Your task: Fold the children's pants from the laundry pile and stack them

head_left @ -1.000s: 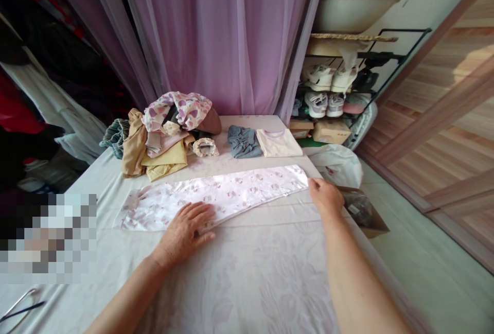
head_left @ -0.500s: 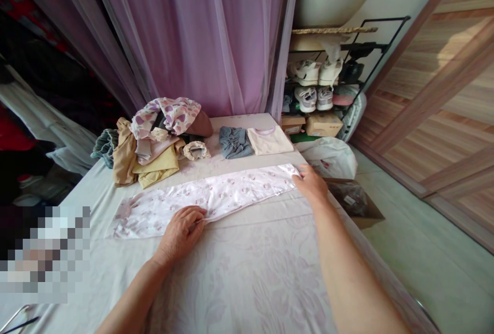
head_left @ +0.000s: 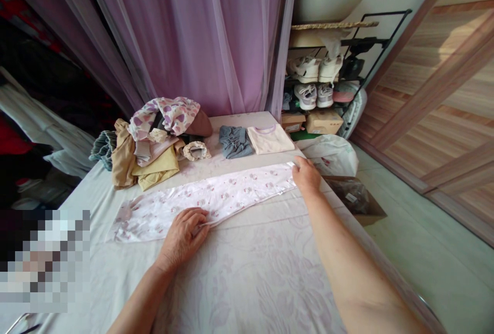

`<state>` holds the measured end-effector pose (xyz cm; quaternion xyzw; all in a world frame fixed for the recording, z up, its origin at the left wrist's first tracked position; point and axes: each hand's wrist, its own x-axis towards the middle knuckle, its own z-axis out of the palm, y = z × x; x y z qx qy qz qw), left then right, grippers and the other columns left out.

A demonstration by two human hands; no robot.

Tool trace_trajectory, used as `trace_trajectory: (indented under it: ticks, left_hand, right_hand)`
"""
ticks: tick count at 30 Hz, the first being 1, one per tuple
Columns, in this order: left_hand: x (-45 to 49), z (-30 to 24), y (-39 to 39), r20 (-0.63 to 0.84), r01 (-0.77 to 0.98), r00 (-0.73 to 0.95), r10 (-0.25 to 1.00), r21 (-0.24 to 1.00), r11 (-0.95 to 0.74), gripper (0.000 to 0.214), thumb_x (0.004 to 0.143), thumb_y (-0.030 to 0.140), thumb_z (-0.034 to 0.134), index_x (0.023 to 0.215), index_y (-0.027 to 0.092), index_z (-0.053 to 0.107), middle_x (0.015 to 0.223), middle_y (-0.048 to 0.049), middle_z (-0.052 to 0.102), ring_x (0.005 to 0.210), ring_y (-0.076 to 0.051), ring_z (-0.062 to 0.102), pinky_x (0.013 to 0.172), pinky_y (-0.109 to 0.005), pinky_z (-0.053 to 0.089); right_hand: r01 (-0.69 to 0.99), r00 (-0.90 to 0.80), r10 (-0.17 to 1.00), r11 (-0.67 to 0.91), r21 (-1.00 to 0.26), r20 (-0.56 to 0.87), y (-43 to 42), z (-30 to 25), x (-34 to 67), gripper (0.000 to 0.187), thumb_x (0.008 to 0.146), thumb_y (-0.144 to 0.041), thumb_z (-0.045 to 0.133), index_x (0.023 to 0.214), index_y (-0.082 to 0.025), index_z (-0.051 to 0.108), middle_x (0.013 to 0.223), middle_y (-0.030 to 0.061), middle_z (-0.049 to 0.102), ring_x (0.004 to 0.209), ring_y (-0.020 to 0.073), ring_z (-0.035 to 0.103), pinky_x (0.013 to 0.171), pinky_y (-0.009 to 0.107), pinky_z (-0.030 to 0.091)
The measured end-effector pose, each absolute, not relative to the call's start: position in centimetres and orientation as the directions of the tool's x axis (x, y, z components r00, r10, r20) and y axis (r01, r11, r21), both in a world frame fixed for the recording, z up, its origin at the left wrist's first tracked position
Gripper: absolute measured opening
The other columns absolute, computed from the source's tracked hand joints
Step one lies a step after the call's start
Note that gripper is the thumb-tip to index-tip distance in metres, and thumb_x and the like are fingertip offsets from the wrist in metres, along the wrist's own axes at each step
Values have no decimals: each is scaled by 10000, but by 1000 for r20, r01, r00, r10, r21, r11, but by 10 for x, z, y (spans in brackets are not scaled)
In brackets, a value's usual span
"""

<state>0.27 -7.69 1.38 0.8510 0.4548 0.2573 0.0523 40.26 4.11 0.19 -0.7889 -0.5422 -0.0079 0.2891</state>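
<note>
In the head view, a long, pale pink printed fabric garment [head_left: 231, 188] lies flat on a white floral-patterned cloth [head_left: 266, 267], crosswise ahead of the person, its long axis slanting from near left to far right. The right hand [head_left: 306, 174] pinches its right end; the left hand [head_left: 186, 232], nearer the free left end, touches the near edge, its grip unclear.

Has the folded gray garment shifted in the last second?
No. Judged against the purple curtain, the gray garment keeps its place beside the folded cream shirt; the camera's view shifted.
</note>
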Motion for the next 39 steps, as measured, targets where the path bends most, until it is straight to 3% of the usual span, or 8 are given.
trace_trajectory:
  ticks: [7,14,20,24,30,39]
  left_hand:
    - [2,13,-78,403,735,456,793,331,-591,136,917,298,512,889,222,621,1021,-58,722,996,-214,657,894,-388,525]
    - [2,14,-77,439,709,443,782,362,-605,147,922,287,497,896,220,626,1005,-53,729,980,-204,666,884,-364,536]
    - [2,14,-77,423,715,417,804,394,-578,160,902,302,502,853,223,632,997,-57,735,974,-213,670,890,-381,539]
    - [1,12,-77,420,717,411,809,399,-571,151,907,303,511,833,224,616,997,-56,735,982,-215,670,887,-387,541]
    - [1,12,-78,475,701,405,781,386,-599,128,909,291,522,865,226,623,991,-55,734,979,-212,668,873,-376,543]
    - [3,11,-80,416,717,467,781,339,-609,110,891,240,517,822,216,600,1050,-68,727,1056,-235,637,948,-451,493]
  right_hand:
    - [765,500,783,-199,-612,370,11,-13,427,299,749,-217,450,843,-207,733,956,78,693,861,225,612,814,342,475]
    - [735,440,805,-68,-675,397,-17,-16,437,271,707,-319,481,779,-227,726,930,51,719,853,219,639,793,326,496]
    - [813,418,822,-148,-563,387,-17,-11,430,253,708,-424,562,749,-218,703,893,75,718,883,250,632,849,364,486]
    - [831,428,821,-193,-523,378,-15,-6,425,220,738,-389,544,742,-216,680,884,75,714,876,243,626,844,352,480]
    - [839,464,745,-196,-508,479,-14,-3,424,223,776,-350,514,799,-202,679,935,94,722,927,248,624,882,355,463]
    - [862,460,811,-311,-400,361,-18,-1,420,256,784,-355,512,802,-190,707,874,96,722,832,247,624,755,333,458]
